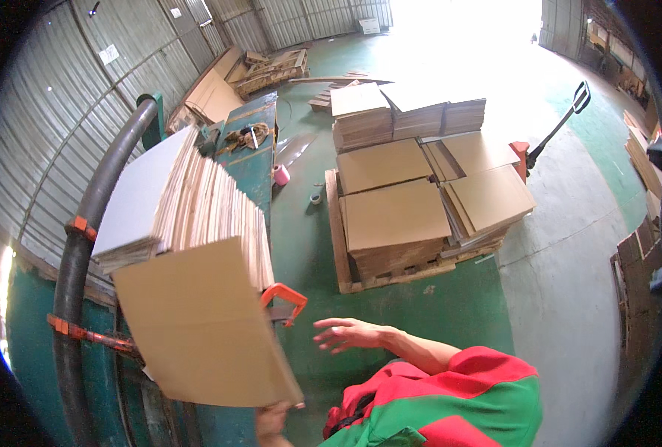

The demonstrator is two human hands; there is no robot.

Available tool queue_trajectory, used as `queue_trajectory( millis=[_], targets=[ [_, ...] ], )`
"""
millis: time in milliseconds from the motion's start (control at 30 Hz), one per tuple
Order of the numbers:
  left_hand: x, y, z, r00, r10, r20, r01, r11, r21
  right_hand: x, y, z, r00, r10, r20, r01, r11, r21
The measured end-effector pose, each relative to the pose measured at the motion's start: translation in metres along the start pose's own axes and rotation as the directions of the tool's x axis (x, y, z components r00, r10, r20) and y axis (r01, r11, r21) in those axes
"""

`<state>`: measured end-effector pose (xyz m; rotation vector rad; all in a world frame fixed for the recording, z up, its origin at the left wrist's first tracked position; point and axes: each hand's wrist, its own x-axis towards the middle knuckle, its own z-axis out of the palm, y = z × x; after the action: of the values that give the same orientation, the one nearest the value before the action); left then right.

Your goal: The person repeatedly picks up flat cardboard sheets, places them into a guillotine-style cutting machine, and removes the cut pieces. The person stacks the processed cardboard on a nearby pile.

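A large brown cardboard sheet [197, 320] is tilted up at the left, in front of a tall stack of cardboard sheets [223, 208] standing on edge. My left hand [273, 419] grips the sheet's lower right corner; part of that hand is cut off by the picture's lower edge. To the right of the sheet my right hand [348, 334] hangs in the air, fingers stretched out and nothing in them. An orange clamp-like bracket [284, 296] juts out beside the sheet's right edge, near my right hand.
Ahead stands a wooden pallet [338, 253] loaded with stacked cardboard [394, 212], a pallet jack handle [562, 127] behind it. A thick black pipe [85, 246] curves along the left. Beyond the stack lies a green table [249, 149]; a pink roll [281, 175] is on the floor.
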<state>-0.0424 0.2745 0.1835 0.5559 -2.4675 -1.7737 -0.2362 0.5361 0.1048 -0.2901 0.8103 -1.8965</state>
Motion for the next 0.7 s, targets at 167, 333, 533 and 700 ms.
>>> queue_trajectory(
  millis=[167,333,533,700],
  targets=[
    [-0.042,-0.089,0.030,0.927,-0.191,0.323,0.317,0.860,-0.401,0.053,0.051,0.118,0.936,0.046,-0.348,-0.044,0.999,0.012],
    [-0.100,-0.189,-0.039,0.933,-0.212,0.290,0.280,0.935,-0.217,0.064,0.090,0.155,0.900,-0.052,-0.434,-0.115,0.930,-0.349],
    [-0.126,-0.239,-0.189,0.835,-0.480,-0.271,0.482,0.874,-0.064,0.105,0.066,0.186,0.988,0.081,-0.133,-0.153,0.656,-0.739],
    [-0.117,-0.203,-0.190,0.504,-0.327,-0.800,0.240,0.942,-0.234,0.163,0.064,0.216,0.972,0.208,0.109,-0.015,0.517,-0.856]
  ],
)
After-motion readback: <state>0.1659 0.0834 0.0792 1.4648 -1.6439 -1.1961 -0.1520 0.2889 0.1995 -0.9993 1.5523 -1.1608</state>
